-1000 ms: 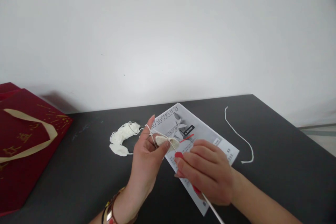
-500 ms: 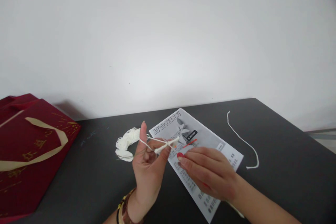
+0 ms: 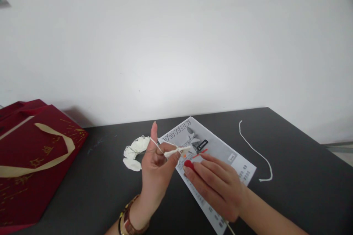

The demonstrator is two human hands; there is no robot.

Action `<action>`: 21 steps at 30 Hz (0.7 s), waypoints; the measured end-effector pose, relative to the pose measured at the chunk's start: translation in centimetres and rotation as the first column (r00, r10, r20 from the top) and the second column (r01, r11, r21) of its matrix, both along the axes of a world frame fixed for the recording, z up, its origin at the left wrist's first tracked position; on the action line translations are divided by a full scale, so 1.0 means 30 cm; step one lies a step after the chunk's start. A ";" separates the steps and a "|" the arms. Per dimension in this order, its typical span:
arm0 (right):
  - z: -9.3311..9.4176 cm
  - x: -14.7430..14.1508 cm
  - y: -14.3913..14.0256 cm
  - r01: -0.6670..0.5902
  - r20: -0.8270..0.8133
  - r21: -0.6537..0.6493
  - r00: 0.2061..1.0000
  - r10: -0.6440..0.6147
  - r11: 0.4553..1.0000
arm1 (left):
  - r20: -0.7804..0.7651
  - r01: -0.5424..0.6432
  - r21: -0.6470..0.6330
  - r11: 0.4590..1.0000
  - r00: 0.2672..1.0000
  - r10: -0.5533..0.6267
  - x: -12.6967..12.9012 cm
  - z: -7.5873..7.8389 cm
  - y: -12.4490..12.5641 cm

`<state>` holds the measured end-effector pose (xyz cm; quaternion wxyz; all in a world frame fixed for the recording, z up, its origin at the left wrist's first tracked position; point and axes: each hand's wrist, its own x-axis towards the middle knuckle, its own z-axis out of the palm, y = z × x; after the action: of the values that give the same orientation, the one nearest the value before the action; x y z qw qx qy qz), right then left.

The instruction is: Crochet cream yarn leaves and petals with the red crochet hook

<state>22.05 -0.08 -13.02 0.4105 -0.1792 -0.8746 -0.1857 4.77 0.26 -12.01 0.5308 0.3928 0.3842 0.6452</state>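
My left hand (image 3: 156, 169) pinches a small strip of white crocheted yarn (image 3: 176, 151) between thumb and fingers. Its index finger points up, and a strand of white yarn passes around it. My right hand (image 3: 217, 183) is closed on a crochet hook with a red handle (image 3: 189, 164), just right of the strip. The hook's thin tip lies close to the stitches, too fine to make out whether it is in a loop. Behind my left hand rests a skein of white yarn (image 3: 135, 151).
A printed sheet (image 3: 231, 154) with pictures and text lies under my hands on the dark table (image 3: 298, 176). To its right is a loose piece of white cord (image 3: 256, 150). A red gift bag (image 3: 52, 147) with a cream ribbon stands at the left. A white wall rises behind.
The view has shifted slightly. Both hands stay close together; my right hand has tilted a little, and its red handle shows more beside the white strip.
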 end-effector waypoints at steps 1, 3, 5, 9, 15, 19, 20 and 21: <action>-0.002 -0.005 -0.003 0.012 -0.008 -0.014 1.000 -0.013 1.000 | -0.072 -0.024 0.047 0.999 0.997 0.028 0.000 -0.006 0.004; -0.002 -0.013 -0.007 0.009 -0.053 -0.066 0.999 -0.013 0.998 | -0.171 -0.046 0.126 0.991 0.983 0.067 -0.003 -0.023 0.013; 0.003 -0.018 -0.007 -0.032 -0.146 -0.140 0.989 0.011 0.990 | -0.185 -0.047 0.161 0.986 0.980 0.077 -0.007 -0.039 0.021; 0.028 -0.016 -0.007 -0.158 -0.315 -0.296 0.947 0.060 0.942 | -0.196 -0.027 0.160 0.987 0.979 0.058 -0.019 -0.050 0.034; 0.084 0.017 -0.007 -0.240 -0.415 -0.432 0.909 0.044 0.869 | -0.179 0.036 0.096 0.995 0.984 -0.019 -0.026 -0.043 0.050; 0.105 0.048 0.001 -0.242 -0.435 -0.572 0.899 -0.040 0.784 | -0.137 0.155 0.022 0.988 0.979 -0.151 -0.032 -0.036 0.050; 0.107 0.057 0.003 -0.251 -0.440 -0.600 0.896 -0.051 0.760 | -0.123 0.190 0.001 0.982 0.974 -0.188 -0.035 -0.032 0.049; 0.109 0.065 0.005 -0.262 -0.444 -0.627 0.894 -0.061 0.734 | -0.108 0.226 -0.020 0.974 0.968 -0.227 -0.039 -0.027 0.048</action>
<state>23.99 0.08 -9.75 0.5122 -0.3029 -0.7757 0.2104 3.61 1.72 -12.82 0.5807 0.4669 0.3680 0.5563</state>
